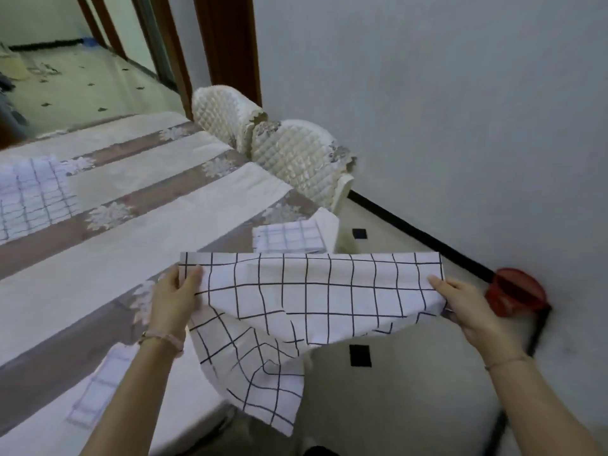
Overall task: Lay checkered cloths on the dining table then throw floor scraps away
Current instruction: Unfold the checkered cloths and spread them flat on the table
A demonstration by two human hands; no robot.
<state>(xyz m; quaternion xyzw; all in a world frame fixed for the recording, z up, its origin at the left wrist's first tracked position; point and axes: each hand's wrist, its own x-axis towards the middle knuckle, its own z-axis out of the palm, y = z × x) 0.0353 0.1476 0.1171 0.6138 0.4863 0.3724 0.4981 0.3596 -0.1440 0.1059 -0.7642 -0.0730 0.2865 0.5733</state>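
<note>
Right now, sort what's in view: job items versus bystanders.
Job: held checkered cloth, gripped by left hand and right hand; folded cloth at the table corner; laid cloth; dining table.

Bystanders: two quilted chairs; red bin; doorway.

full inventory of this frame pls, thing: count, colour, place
held checkered cloth: 1, white with black grid, stretched between both hands past the table's near corner
laid checkered cloths: 3 visible, white with grid, on the table at far left, right corner, near edge
dining table: 1, cream and brown striped cover, left
chairs: 2, cream quilted covers, table's far end
red bin: 1, by the wall, right
floor: pale tiles, black insets
left hand: grips cloth's left edge
right hand: grips cloth's right edge
</note>
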